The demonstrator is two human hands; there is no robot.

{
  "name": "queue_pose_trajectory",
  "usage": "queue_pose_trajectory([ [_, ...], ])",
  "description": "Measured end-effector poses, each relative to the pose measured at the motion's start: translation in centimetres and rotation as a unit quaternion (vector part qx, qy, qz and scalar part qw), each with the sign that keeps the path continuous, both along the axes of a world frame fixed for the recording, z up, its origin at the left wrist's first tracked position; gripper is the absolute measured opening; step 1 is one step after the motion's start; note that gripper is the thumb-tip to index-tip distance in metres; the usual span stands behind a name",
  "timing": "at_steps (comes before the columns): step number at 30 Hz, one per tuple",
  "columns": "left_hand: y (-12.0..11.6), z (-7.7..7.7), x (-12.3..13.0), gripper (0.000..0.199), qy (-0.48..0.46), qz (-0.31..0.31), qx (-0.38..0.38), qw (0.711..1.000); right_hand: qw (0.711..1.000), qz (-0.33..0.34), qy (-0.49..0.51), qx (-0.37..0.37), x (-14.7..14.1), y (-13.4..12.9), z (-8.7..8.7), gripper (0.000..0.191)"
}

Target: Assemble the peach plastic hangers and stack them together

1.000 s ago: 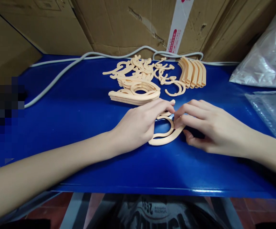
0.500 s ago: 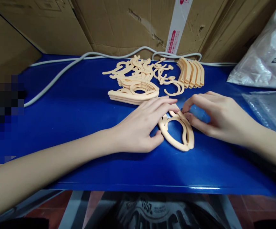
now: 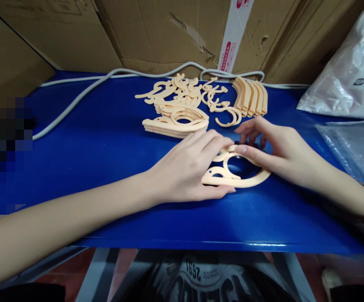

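A beige plastic folding hanger (image 3: 246,183), folded into an oval, is between my hands just above or on the blue table. My left hand (image 3: 184,167) grips its left end, thumb along the near edge and fingers over the far side. The thumb of my right hand (image 3: 279,151) presses on the hanger's far right edge, its other fingers curled behind. Fingers hide parts of both ends. Beyond my left hand lies a stack of similar folded hangers (image 3: 166,126).
Behind the stack are loose curved parts (image 3: 182,90), hook pieces (image 3: 229,119) and a row of curved arms (image 3: 251,98). A white cable (image 3: 74,107) runs along the back, before cardboard boxes (image 3: 169,37). Plastic bags (image 3: 342,79) lie at the right on the blue table (image 3: 106,159).
The folding hanger has turned from pointing toward me to lying more sideways. My left thumb has moved under its near edge, and my right thumb now lies over its far edge.
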State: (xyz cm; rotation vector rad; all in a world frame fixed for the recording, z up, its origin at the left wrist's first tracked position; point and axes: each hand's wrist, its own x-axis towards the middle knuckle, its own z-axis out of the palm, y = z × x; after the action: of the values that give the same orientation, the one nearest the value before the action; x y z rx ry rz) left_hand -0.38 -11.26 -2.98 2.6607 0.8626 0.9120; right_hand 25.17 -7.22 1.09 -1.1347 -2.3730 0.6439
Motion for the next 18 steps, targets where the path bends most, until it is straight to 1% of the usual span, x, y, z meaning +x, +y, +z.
queue_pose_trajectory([
  [2, -0.1, 0.2, 0.0, 0.055, -0.016, 0.013, 0.030, 0.999, 0.996, -0.018, 0.038, -0.081, -0.1, -0.1, 0.7, 0.050],
  [4, -0.1, 0.4, 0.0, 0.056, -0.028, 0.027, 0.055, 0.998, 0.981, -0.021, 0.092, -0.168, -0.2, -0.3, 1.5, 0.056],
  [6, -0.2, 0.6, 0.0, 0.059, -0.035, 0.039, 0.069, 0.996, 0.967, -0.020, 0.128, -0.221, -0.2, -0.5, 2.1, 0.056],
  [11, -0.3, 0.5, 0.2, 0.062, -0.054, 0.077, 0.082, 0.992, 0.951, 0.001, 0.144, -0.274, 0.5, -0.3, 2.6, 0.049],
  [15, -0.4, 0.4, 0.4, 0.062, -0.039, 0.092, 0.108, 0.989, 0.939, -0.024, 0.171, -0.298, 0.7, -0.3, 2.4, 0.046],
  [18, -0.7, 0.5, 0.5, 0.062, -0.020, 0.092, 0.125, 0.988, 0.925, -0.028, 0.186, -0.329, 0.5, -0.7, 2.3, 0.045],
])
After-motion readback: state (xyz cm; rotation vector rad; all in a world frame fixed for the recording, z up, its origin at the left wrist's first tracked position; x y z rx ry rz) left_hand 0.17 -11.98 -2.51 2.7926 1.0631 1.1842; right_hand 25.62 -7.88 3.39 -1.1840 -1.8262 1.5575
